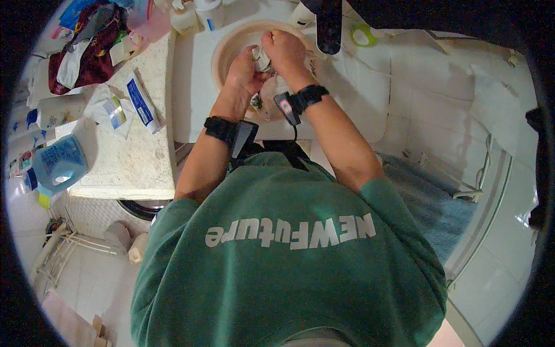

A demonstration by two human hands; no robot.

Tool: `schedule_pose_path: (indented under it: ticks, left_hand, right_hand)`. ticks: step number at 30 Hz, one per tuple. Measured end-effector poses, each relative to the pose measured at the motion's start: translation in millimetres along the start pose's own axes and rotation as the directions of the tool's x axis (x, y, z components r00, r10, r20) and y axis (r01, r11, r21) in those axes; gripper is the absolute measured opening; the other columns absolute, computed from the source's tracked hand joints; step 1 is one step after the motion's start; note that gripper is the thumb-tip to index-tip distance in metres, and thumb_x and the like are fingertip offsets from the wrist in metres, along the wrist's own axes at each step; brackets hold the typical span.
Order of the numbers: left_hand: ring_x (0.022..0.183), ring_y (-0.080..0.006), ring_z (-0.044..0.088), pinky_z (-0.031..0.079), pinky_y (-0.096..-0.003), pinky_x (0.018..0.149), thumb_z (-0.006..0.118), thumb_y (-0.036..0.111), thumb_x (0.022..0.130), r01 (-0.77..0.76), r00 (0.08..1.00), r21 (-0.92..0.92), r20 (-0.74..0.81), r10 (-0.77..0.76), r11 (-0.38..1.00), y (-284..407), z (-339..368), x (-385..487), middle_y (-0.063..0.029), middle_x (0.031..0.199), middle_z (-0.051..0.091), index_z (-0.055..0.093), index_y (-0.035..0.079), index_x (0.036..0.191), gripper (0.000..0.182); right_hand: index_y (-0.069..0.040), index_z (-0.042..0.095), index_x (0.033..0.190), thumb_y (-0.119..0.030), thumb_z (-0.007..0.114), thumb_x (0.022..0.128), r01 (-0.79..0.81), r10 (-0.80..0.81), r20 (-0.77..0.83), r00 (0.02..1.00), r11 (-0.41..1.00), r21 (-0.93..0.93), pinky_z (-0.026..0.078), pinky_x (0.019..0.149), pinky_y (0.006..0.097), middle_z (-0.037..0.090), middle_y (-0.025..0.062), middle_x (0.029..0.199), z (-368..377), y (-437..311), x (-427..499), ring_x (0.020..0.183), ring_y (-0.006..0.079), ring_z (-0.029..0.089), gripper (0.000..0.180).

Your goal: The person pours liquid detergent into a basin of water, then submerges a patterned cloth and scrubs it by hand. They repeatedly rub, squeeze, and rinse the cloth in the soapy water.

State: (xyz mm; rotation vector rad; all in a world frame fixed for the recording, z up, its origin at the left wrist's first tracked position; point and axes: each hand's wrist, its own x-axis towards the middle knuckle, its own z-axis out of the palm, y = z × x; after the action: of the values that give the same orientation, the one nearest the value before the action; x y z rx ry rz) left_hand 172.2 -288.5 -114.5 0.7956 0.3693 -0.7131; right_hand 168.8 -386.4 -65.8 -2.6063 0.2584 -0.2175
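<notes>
A round pale pink basin rests in the white sink before me. Both hands are over it. My left hand, palm turned inward, grips a wet white cloth from the left side. My right hand is curled into a fist against the same cloth. More pale fabric with dark patterned patches lies low in the basin, partly hidden by my wrists. Each of my wrists wears a black strap with a small device.
A dark faucet juts over the basin's back right; a green ring lies beyond. On the left worktop are a blue-and-white tube, a blue detergent bottle and dark red fabric. White bottles stand behind the basin.
</notes>
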Motion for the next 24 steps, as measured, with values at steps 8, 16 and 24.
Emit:
schedule_pose_path:
  ticks: [8, 16, 24]
  left_hand:
    - [0.086, -0.0210, 0.064, 0.052, -0.0302, 0.063, 0.042, 0.032, 0.101, 0.099, 0.991, 0.026, 0.090, -0.101, 0.995, 6, -9, -14, -0.0076, 0.103, 0.063, 0.055, 0.010, 0.119, 0.031]
    - [0.078, -0.0190, 0.059, 0.053, -0.0290, 0.065, 0.062, 0.018, 0.094, -0.190, 0.957, -0.333, 0.145, 0.250, 0.923, 33, -47, 0, -0.0077, 0.103, 0.062, 0.056, 0.005, 0.117, 0.027]
    - [0.099, -0.0199, 0.056, 0.050, -0.0332, 0.082, 0.048, 0.026, 0.099, -0.397, 0.917, 0.141, 0.018, 0.398, 0.907, 10, -1, -26, -0.0077, 0.118, 0.056, 0.053, 0.004, 0.124, 0.034]
  right_hand:
    - [-0.003, 0.068, 0.081, -0.038, 0.056, 0.091, 0.066, -0.064, 0.032, 0.997, 0.996, -0.068, 0.054, 0.063, 0.0456, 0.069, 0.0163, 0.076, 0, 17, 5, 0.067, 0.0345, 0.068, 0.039]
    - [-0.001, 0.056, 0.113, -0.014, 0.064, 0.092, -0.579, 0.060, 0.627, 0.777, 0.457, 0.675, 0.053, 0.060, 0.0266, 0.065, 0.0085, 0.099, -26, 69, 15, 0.076, 0.0214, 0.071, 0.026]
    - [-0.008, 0.065, 0.099, -0.023, 0.065, 0.083, 0.370, -0.425, 0.110, 0.898, 0.868, 0.333, 0.053, 0.070, 0.0453, 0.068, 0.0172, 0.099, -18, 1, -16, 0.079, 0.0364, 0.066, 0.022]
